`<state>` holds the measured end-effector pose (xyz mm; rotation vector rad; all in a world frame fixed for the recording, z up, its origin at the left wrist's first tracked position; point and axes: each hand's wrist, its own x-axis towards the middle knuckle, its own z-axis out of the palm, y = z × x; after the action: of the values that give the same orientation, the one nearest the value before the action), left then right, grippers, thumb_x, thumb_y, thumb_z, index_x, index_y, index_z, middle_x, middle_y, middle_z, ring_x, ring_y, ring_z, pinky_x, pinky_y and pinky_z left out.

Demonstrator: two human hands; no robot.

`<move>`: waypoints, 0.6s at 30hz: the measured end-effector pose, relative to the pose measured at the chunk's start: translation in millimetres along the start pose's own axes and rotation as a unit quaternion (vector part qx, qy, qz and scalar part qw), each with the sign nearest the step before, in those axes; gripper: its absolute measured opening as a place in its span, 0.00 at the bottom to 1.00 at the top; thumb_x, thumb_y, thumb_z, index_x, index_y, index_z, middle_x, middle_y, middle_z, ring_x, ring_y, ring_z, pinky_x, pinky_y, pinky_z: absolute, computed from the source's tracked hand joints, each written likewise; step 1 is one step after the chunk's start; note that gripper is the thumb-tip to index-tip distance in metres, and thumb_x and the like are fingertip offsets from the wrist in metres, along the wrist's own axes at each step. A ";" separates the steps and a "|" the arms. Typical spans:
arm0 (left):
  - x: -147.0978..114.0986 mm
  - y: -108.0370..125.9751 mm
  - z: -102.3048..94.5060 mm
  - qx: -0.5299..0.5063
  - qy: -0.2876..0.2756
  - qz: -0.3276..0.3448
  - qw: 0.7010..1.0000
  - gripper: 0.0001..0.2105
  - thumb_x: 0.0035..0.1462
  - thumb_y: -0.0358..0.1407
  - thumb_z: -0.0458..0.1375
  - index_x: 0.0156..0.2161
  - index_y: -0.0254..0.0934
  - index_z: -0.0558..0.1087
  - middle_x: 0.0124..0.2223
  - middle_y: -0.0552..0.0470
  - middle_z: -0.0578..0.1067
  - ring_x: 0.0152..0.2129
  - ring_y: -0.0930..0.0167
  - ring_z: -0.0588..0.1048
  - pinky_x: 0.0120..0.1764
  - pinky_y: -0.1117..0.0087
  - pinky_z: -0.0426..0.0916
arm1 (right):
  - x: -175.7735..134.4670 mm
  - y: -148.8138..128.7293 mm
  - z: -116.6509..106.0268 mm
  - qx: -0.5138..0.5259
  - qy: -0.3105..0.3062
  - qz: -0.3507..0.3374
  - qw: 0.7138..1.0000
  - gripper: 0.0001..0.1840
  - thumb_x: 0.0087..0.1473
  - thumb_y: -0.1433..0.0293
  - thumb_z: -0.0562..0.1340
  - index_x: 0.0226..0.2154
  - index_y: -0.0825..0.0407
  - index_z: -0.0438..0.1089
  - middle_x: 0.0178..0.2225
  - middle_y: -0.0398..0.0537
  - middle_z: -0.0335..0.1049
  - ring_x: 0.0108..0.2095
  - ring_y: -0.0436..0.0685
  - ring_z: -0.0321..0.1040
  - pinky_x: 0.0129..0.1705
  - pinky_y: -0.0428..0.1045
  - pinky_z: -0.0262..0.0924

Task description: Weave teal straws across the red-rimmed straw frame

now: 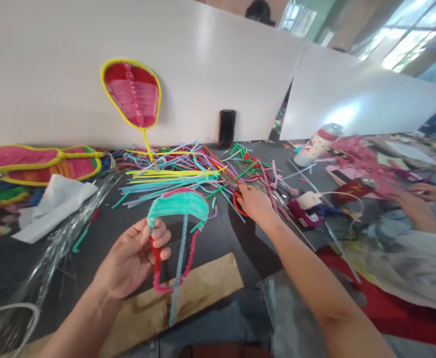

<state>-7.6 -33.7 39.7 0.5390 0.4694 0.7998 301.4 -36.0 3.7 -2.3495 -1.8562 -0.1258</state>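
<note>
In the head view, my left hand (133, 256) is closed round the left side of a fan-shaped pipe-cleaner frame (179, 205). Its top is a filled turquoise band edged in pink; red and pink fuzzy stems form the sides, and a light blue stem runs down the middle past the bottom. My right hand (254, 203) reaches forward to the edge of a pile of loose pipe cleaners (176, 176). Its fingers are curled at a pair of scissors (235, 205) with red-orange handle loops, partly covered by the hand.
A finished pink-and-red fan with yellow rim (131, 94) stands at the back, beside a phone (226, 128) leaning on the white board. White paper (55, 206) and silvery strands (64, 238) lie left. A purple glue gun (304, 213), a tumbler (316, 145) and another person's hands (411, 206) are right.
</note>
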 end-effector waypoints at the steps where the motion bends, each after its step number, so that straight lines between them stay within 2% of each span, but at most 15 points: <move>1: 1.5 -3.1 -0.8 0.006 -0.001 -0.009 1.000 0.05 0.49 0.29 0.62 0.31 0.32 0.70 0.27 0.55 0.63 0.22 0.77 0.62 0.24 0.74 0.69 | -0.3 -2.5 -3.2 0.004 0.002 -0.008 1.000 0.12 0.51 0.73 0.61 0.41 0.56 0.69 0.36 0.60 0.73 0.41 0.65 0.69 0.42 0.55 0.61; 4: 5.8 -10.4 -5.1 0.013 0.002 -0.025 1.000 0.03 0.51 0.29 0.61 0.32 0.31 0.70 0.28 0.54 0.63 0.23 0.77 0.62 0.26 0.73 0.70 | -0.8 -17.8 -12.6 0.084 0.026 -0.063 0.994 0.13 0.58 0.70 0.55 0.44 0.52 0.69 0.41 0.56 0.73 0.44 0.61 0.69 0.46 0.55 0.61; 5: 7.2 -12.1 -7.2 0.014 0.001 -0.023 1.000 0.04 0.52 0.29 0.61 0.32 0.31 0.70 0.28 0.54 0.63 0.24 0.77 0.63 0.26 0.72 0.70 | -0.8 -25.2 -13.9 0.207 0.031 -0.086 0.974 0.14 0.60 0.67 0.52 0.46 0.52 0.68 0.42 0.54 0.73 0.42 0.59 0.70 0.44 0.53 0.63; 7: 10.1 -14.4 -11.8 0.017 0.007 -0.015 1.000 0.03 0.52 0.30 0.60 0.33 0.31 0.71 0.29 0.53 0.63 0.24 0.76 0.64 0.27 0.72 0.71 | -0.9 -42.1 -12.2 0.423 -0.021 -0.117 0.898 0.19 0.62 0.60 0.48 0.48 0.50 0.66 0.42 0.51 0.74 0.38 0.56 0.72 0.38 0.51 0.66; 9: 12.9 -15.7 -16.7 0.017 0.014 -0.010 1.000 0.03 0.53 0.30 0.60 0.33 0.31 0.71 0.29 0.53 0.64 0.24 0.77 0.65 0.28 0.71 0.71 | -1.9 -58.9 -5.6 0.529 -0.086 -0.131 0.834 0.20 0.61 0.57 0.50 0.47 0.50 0.67 0.43 0.51 0.73 0.40 0.56 0.72 0.38 0.51 0.67; 10: 14.2 -16.2 -19.1 0.019 0.020 -0.010 1.000 0.04 0.53 0.31 0.60 0.32 0.31 0.71 0.29 0.53 0.65 0.24 0.77 0.65 0.29 0.71 0.71 | -2.8 -65.9 -1.5 0.550 -0.109 -0.132 0.818 0.20 0.59 0.57 0.53 0.47 0.50 0.68 0.44 0.50 0.73 0.41 0.56 0.72 0.39 0.51 0.67; 13: 17.6 -17.2 -25.4 0.056 0.053 -0.014 0.997 0.06 0.51 0.33 0.62 0.32 0.31 0.71 0.28 0.53 0.67 0.23 0.77 0.68 0.31 0.72 0.71 | -7.2 -76.8 9.8 0.560 -0.125 -0.106 0.812 0.18 0.55 0.58 0.59 0.45 0.50 0.70 0.42 0.49 0.74 0.40 0.57 0.71 0.41 0.52 0.66; 18: 20.8 -19.8 -31.4 0.209 0.150 0.014 0.966 0.12 0.50 0.40 0.63 0.35 0.32 0.73 0.29 0.50 0.74 0.25 0.74 0.73 0.32 0.74 0.69 | -16.4 -68.6 15.9 0.524 -0.111 -0.059 0.843 0.18 0.53 0.59 0.61 0.43 0.50 0.72 0.40 0.49 0.75 0.39 0.58 0.72 0.42 0.54 0.66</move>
<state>-2.4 -20.6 -0.5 0.8198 0.9236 0.8157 230.5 -33.6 -10.3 -1.4908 -1.5095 0.9385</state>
